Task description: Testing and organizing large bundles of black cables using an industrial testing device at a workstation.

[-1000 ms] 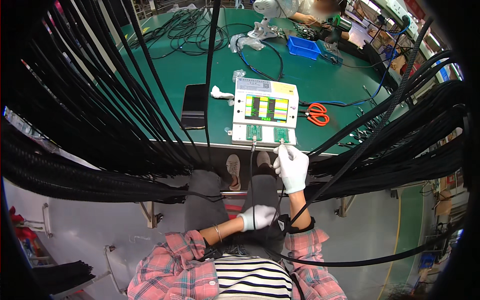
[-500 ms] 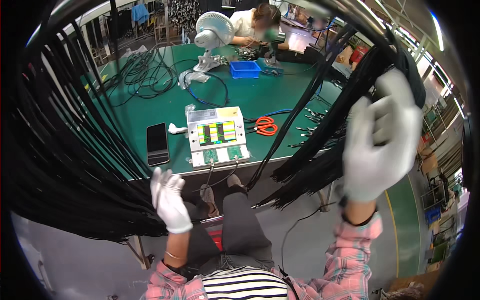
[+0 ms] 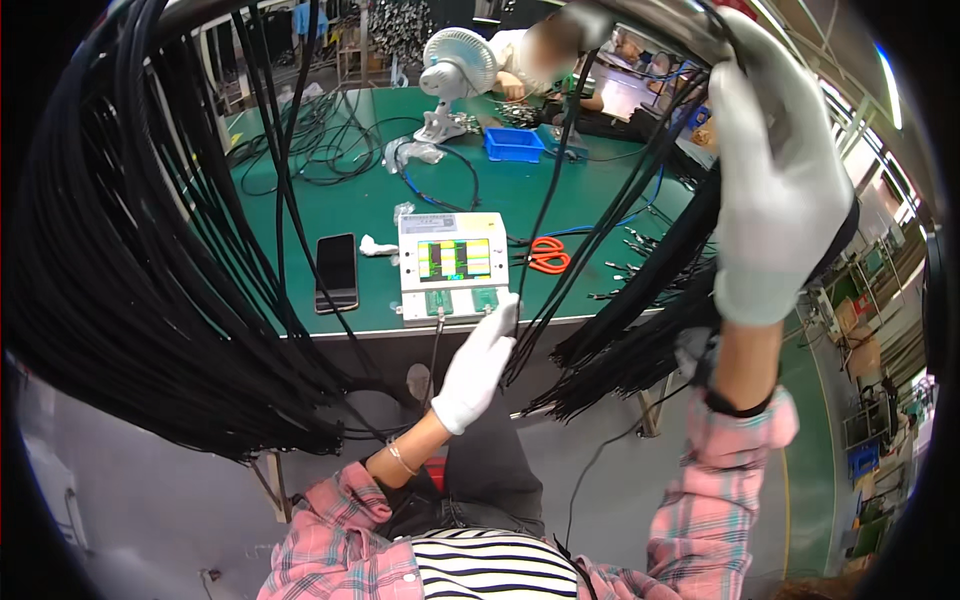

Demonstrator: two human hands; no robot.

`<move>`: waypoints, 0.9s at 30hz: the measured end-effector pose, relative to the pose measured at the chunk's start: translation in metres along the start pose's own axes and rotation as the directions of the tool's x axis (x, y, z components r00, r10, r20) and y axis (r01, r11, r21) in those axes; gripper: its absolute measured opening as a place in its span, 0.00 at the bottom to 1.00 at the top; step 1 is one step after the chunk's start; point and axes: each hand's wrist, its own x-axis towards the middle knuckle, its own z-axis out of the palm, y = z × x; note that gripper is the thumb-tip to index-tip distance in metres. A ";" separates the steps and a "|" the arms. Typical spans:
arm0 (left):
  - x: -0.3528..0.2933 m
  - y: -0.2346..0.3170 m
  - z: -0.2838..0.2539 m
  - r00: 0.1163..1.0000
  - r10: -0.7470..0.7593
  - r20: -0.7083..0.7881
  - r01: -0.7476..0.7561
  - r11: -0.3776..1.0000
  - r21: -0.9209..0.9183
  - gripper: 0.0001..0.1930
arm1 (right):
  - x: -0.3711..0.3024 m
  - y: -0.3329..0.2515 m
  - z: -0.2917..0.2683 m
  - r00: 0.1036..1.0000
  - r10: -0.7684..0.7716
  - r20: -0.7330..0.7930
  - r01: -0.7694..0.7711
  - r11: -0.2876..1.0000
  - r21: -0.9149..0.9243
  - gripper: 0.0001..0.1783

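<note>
Left hand: a white glove is worn; the left hand (image 3: pixel 477 370) is stretched toward the front right corner of the white box, its fingers laid close together. Whether a cable is gripped there cannot be made out.
Right hand: the right hand (image 3: pixel 775 205), also gloved in white, is raised high at the right, near the metal rail (image 3: pixel 665 28), with a gap between thumb and fingers. Whether anything is held cannot be made out.
White box: the white box (image 3: pixel 453 262) is set on the green tabletop (image 3: pixel 510 190), close to its front edge. A lit screen in yellow, green and dark blocks is shown on its sloped face.
Green boards: a left green board (image 3: pixel 439 301) and a right green board (image 3: pixel 486 298) are mounted along the box's front; a black lead (image 3: pixel 438 340) is joined at the left one.
Hanging cables: thick curtains of black cables are hung on both sides, the left bundle (image 3: pixel 130 320) and the right bundle (image 3: pixel 630 335).
Beside the box: a dark smartphone (image 3: pixel 337 272) is placed to its left, orange-handled scissors (image 3: pixel 548 256) to its right.
Farther back: a blue tray (image 3: pixel 514 146), a pale fan (image 3: pixel 458 68) and loosely coiled cables (image 3: pixel 300 150) are seen; a co-worker's hand (image 3: pixel 511 86) is rested beyond the tray.
</note>
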 end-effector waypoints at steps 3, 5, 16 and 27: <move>-0.017 -0.013 0.004 0.998 0.056 0.001 -0.055 0.988 0.145 0.23 | -0.081 0.025 0.035 0.888 0.431 0.163 -0.397 0.534 0.746 0.38; -0.037 -0.024 0.006 0.999 0.035 -0.034 -0.028 0.979 0.203 0.20 | -0.152 0.028 0.048 0.751 0.423 0.507 -0.654 0.576 0.490 0.35; -0.053 -0.172 -0.021 0.386 -0.922 0.017 0.695 0.279 -0.663 0.09 | -0.331 -0.046 -0.013 0.104 0.110 0.989 -0.977 0.198 0.080 0.13; -0.063 -0.082 0.021 0.812 -0.536 -0.232 0.507 0.844 -0.176 0.24 | -0.376 0.020 0.012 0.134 0.733 0.667 -0.940 0.307 -0.148 0.14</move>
